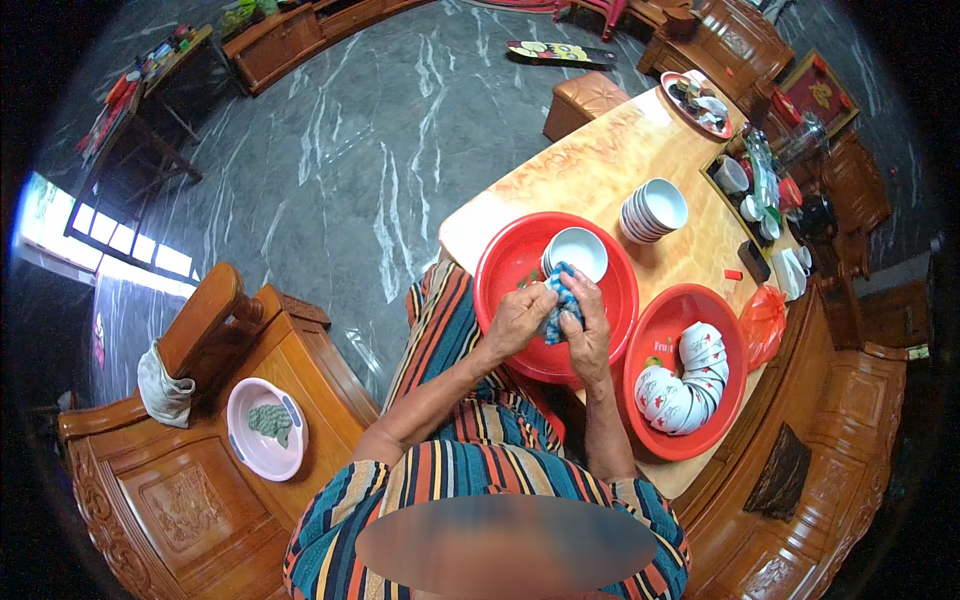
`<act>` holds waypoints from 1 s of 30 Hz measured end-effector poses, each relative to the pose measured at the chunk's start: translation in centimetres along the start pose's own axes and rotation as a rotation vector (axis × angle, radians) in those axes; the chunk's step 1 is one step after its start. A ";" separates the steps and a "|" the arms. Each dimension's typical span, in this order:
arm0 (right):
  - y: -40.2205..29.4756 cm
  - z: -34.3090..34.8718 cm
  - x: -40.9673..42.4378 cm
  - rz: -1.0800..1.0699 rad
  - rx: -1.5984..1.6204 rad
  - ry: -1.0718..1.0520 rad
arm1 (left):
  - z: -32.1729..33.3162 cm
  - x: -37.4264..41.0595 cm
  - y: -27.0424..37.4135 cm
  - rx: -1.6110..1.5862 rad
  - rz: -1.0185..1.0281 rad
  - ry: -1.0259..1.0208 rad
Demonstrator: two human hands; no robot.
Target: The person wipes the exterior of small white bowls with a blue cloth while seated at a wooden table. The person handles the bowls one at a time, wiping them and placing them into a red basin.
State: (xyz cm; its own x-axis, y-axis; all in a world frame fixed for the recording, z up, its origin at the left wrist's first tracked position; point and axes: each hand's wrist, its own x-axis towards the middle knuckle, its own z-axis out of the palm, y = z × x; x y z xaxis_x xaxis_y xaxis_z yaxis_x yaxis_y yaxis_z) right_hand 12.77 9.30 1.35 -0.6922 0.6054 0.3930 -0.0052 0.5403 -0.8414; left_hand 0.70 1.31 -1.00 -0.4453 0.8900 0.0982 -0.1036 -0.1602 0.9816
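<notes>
My left hand (521, 319) and my right hand (587, 326) both grip a blue checked cloth (562, 300) over a red plastic basin (499, 247). The fingers of both hands are closed on the bunched cloth; whether anything lies inside it cannot be told. Stacked white bowls (579, 251) lie tilted in this basin, just beyond my hands. To its right, a second red basin (643, 427) holds a curved row of nested white bowls (701, 375) with red and grey patterns. Another stack of white bowls (652, 210) stands upright on the marbled table, beyond the basins.
A marbled table (540, 180) bears a food plate (664, 86), a tea tray (709, 180) and a red plastic bag (763, 326). Wooden seats flank me; the left one holds a pink basin (255, 454) with a green cloth. A brown stool (585, 97) stands behind the table.
</notes>
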 end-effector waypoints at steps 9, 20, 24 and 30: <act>1.3 -1.0 0.0 0.385 0.799 0.097 | -1.0 -0.5 2.2 -0.270 -0.114 -0.060; 2.4 1.4 -1.9 0.655 1.319 0.333 | 0.6 0.2 1.0 -0.568 -0.118 0.118; 3.6 1.4 -2.3 0.674 1.348 0.316 | 0.5 0.1 1.4 -0.334 -0.081 0.077; 3.6 0.0 -1.4 0.515 1.070 0.276 | 0.3 -0.4 1.7 -0.156 -0.014 -0.110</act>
State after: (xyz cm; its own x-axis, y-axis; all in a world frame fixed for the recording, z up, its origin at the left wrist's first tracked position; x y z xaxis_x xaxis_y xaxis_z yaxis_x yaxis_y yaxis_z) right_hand 13.76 10.39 -2.17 -0.6124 0.7813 -0.1206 -0.4576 -0.4747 -0.7518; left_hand 0.98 0.82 0.64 -0.3439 0.9325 0.1101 -0.2493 -0.2037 0.9468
